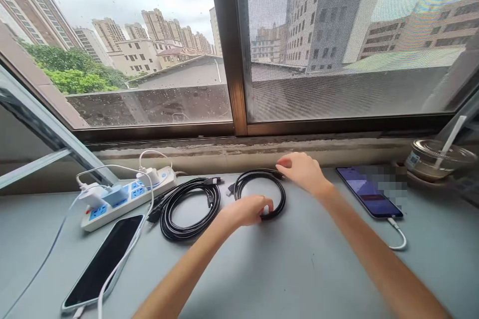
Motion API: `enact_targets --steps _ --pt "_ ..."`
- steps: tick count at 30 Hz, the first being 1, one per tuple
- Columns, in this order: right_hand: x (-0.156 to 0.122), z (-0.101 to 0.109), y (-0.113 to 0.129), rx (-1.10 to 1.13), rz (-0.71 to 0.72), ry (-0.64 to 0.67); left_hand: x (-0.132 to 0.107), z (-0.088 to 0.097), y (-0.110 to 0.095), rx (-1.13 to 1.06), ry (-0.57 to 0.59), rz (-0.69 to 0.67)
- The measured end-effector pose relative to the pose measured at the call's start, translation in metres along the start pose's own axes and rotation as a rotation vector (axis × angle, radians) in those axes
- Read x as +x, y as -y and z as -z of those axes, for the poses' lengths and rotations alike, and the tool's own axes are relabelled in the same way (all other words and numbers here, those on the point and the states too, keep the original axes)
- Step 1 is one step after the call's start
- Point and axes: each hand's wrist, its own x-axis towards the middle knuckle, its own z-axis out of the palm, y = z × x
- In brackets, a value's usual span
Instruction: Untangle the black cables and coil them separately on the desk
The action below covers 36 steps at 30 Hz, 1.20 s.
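A coiled black cable lies on the grey table in front of me, one plug sticking out at its left. My left hand is closed on the near side of this coil, with finger and thumb around the strands. At the coil's far right, my right hand has its fingers bent together on a dark end of the same cable; the fingertips partly cover it. Just left of my hands rests a second, larger coil of black cable, its plugs lying across the top and left side.
A white power strip with plugged-in chargers stands at the left. White charging cords trail over a dark phone. Another phone, also on a cord, lies at the right, near a lidded cup with a straw. Window frame behind.
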Motion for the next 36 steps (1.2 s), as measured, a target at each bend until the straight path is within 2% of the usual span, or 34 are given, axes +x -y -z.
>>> enact_targets --steps 3,6,8,9,11,13,16,22,26,29,32,34,36 --pt "-0.011 0.015 0.007 0.041 0.028 -0.081 0.001 0.002 0.002 -0.022 -0.062 -0.026" --pt "-0.025 0.031 0.014 0.093 0.093 -0.177 -0.008 0.016 0.01 -0.051 -0.222 0.028" --pt "-0.035 0.042 0.018 0.122 0.137 -0.258 -0.02 0.029 0.019 -0.034 -0.359 0.188" --pt "-0.039 0.048 0.019 0.14 0.154 -0.303 -0.027 0.036 0.024 0.005 -0.394 0.323" --pt "-0.048 0.057 0.021 0.183 0.173 -0.38 -0.037 0.046 0.034 0.049 -0.423 0.582" --pt "-0.055 0.064 0.022 0.218 0.174 -0.425 -0.043 0.051 0.041 -0.002 -0.39 0.731" --pt "-0.062 0.07 0.025 0.262 0.179 -0.439 -0.041 0.049 0.047 -0.113 -0.325 0.762" --pt "-0.067 0.071 0.027 0.269 0.224 -0.432 -0.035 0.043 0.05 -0.102 -0.341 0.715" --pt "-0.07 0.072 0.026 0.304 0.243 -0.453 -0.049 0.056 0.05 -0.06 -0.375 0.72" --pt "-0.072 0.073 0.026 0.332 0.247 -0.468 -0.066 0.071 0.049 0.03 -0.43 0.807" --pt "-0.073 0.073 0.026 0.334 0.251 -0.464 -0.087 0.085 0.049 0.008 -0.554 0.946" --pt "-0.073 0.072 0.026 0.326 0.256 -0.454 -0.103 0.093 0.048 -0.059 -0.737 1.019" --pt "-0.072 0.07 0.027 0.3 0.267 -0.435 -0.118 0.097 0.046 -0.148 -0.946 0.958"
